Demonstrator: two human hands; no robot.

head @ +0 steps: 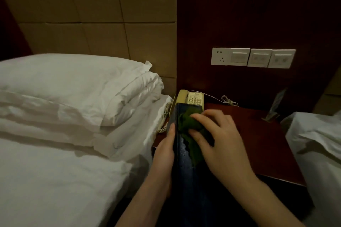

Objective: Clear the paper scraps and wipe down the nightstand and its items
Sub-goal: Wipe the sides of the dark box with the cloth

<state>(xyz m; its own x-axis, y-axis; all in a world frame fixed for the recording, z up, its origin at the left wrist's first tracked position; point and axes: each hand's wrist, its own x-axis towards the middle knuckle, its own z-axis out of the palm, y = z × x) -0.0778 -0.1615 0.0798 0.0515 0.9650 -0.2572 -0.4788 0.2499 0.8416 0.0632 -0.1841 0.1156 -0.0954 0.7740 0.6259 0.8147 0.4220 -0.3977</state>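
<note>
Dim room, head view. Bed (55,162) fills the left side: white sheet, two stacked white pillows (73,86) at the tan panelled headboard (92,14). Second bed (317,143) with white linen pokes in at the right edge. Dark wood wall panel (258,14) sits behind the nightstand (258,134), which stands between the two beds, reddish-brown top. Dark blue box (184,167), long and flat-sided, is held tilted over the nightstand's left front area, its far end up near the phone; pale specks show on its top face, could be droplets or print, cannot tell. No readable brand or text on the box. Right hand (219,143) presses a crumpled green cloth (191,131) onto the box's top face, fingers spread and bent over the cloth, thumb tucked against the cloth's near side. Left hand (165,149) grips the box's left edge, fingers wrapped along the side and pressed together, thumb lying on the upper edge. Beige phone (191,98) sits at the nightstand's back left corner, handset on its cradle, coiled cord (164,118) hanging down beside the bed; a label strip above the keypad is too small to read. Thin cable (228,100) lies bundled behind the phone to its right. Row of four white wall plates (252,58): one socket on the left, three switch plates, markings unreadable. Clear stand-up card holder (275,108) at the nightstand's back right, contents unreadable.
</note>
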